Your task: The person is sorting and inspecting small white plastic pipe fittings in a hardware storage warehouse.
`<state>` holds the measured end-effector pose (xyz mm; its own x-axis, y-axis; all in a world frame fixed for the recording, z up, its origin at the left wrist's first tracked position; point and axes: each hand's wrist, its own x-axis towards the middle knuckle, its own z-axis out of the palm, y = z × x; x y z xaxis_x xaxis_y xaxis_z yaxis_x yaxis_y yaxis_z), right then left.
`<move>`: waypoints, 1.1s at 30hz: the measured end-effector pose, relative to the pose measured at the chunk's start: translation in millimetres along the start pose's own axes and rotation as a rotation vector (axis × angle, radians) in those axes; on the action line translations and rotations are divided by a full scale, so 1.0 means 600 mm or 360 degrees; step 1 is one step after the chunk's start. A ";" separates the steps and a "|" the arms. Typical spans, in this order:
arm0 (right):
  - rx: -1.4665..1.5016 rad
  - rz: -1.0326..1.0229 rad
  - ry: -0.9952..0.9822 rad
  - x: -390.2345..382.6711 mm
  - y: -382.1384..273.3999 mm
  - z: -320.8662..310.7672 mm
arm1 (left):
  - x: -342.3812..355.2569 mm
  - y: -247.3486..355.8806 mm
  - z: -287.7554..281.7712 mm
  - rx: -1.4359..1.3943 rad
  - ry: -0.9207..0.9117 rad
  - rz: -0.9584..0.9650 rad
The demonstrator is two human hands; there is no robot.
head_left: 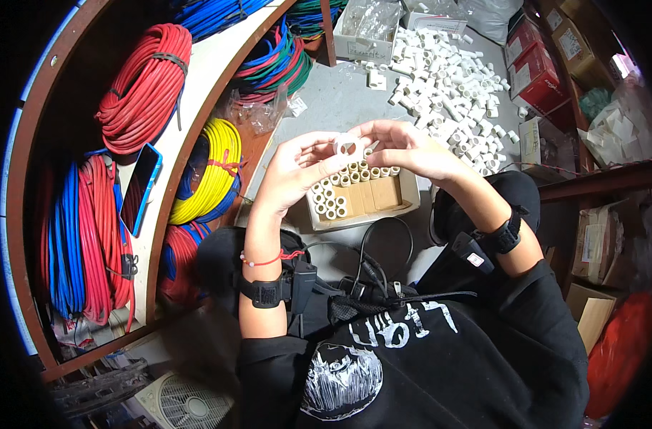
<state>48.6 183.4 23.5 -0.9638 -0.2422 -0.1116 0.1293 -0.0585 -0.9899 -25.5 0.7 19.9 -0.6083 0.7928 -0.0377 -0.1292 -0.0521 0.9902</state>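
In front of me, above a cardboard box, I hold up a short white plastic pipe fitting, its round open end facing me. My left hand is closed on it, with the thumb below and the fingers curled behind. From the other side my right hand pinches at its edge, index finger along the top and thumb lower down. Some of the right fingertips are hidden behind the fitting. Beneath both hands lies the open cardboard box, with rows of white fittings standing on end along its left and far sides.
A large heap of loose white fittings covers the floor beyond the box. Cable coils, red and yellow, fill the shelf at left, where a phone lies. Red boxes stand at far right. A fan sits lower left.
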 end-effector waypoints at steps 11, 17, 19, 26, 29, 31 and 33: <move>-0.1090 -0.0328 0.0495 -0.005 -0.005 -0.029 | -0.005 0.002 -0.002 0.0087 0.0120 -0.0081; -0.0993 -0.0428 0.0608 -0.010 -0.011 -0.015 | -0.003 0.005 0.001 0.0039 0.0099 -0.0091; -0.0989 -0.0260 0.0413 -0.007 -0.012 -0.019 | -0.001 0.000 0.000 0.0039 0.0088 -0.0076; -0.0943 0.0072 0.0198 -0.013 -0.024 0.005 | -0.001 0.000 0.002 -0.0024 0.0038 -0.0072; -0.0738 0.0125 0.0226 -0.009 -0.011 0.002 | -0.001 -0.006 0.002 0.0010 0.0033 -0.0093; -0.0694 0.0148 0.0247 -0.009 -0.007 0.002 | 0.001 -0.008 0.003 -0.0013 0.0022 -0.0117; -0.0650 0.0172 0.0268 -0.008 -0.004 0.002 | 0.002 -0.011 0.002 -0.0007 0.0006 -0.0133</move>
<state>53.0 183.6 26.4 -0.9787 -0.0629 -0.1953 0.1611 0.3537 -0.9214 -24.6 2.8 13.3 -0.5983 0.7922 -0.1205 -0.1830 0.0113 0.9830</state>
